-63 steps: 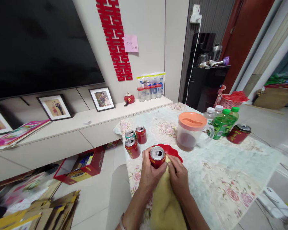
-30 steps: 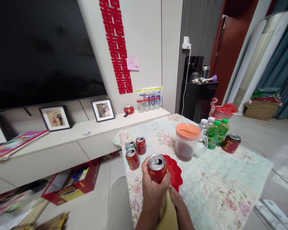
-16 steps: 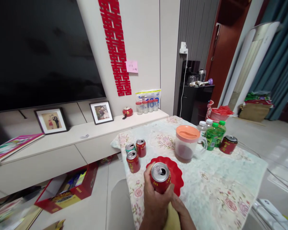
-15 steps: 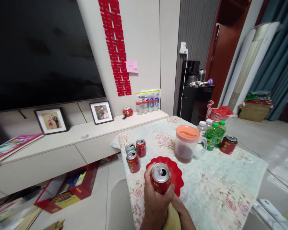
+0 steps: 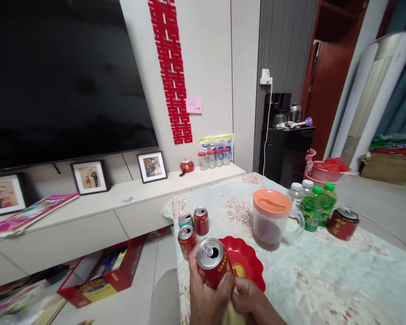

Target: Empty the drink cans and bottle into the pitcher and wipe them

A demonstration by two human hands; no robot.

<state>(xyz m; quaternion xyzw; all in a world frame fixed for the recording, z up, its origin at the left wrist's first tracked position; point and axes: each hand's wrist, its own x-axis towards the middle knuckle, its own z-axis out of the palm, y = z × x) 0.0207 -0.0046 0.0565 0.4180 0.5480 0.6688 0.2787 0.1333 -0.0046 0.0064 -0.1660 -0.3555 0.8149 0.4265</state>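
Note:
An opened red drink can [image 5: 219,275] stands upright in my left hand [image 5: 206,298], its silver top facing me. My right hand [image 5: 250,295] is closed on a pale yellow cloth [image 5: 233,316], close against the can's lower side. Behind the can lies a red scalloped plate [image 5: 252,266] with a yellow mark inside. Just left of it are a red can [image 5: 201,222], another red can [image 5: 185,243] and a teal can [image 5: 186,220], all opened. My palms hide the can's lower part.
A pitcher [image 5: 269,225] with an orange lid and dark liquid stands beyond the plate. Farther right are green bottles [image 5: 311,212], clear bottles with white caps and a wide red can [image 5: 343,223]. A floral cloth [image 5: 291,275] covers the table. A red box [image 5: 104,275] sits on the floor.
The view has shifted, so the table things appear lower. The held can has moved left relative to the plate. My right fingers now show more plainly, pinching the cloth beside the can.

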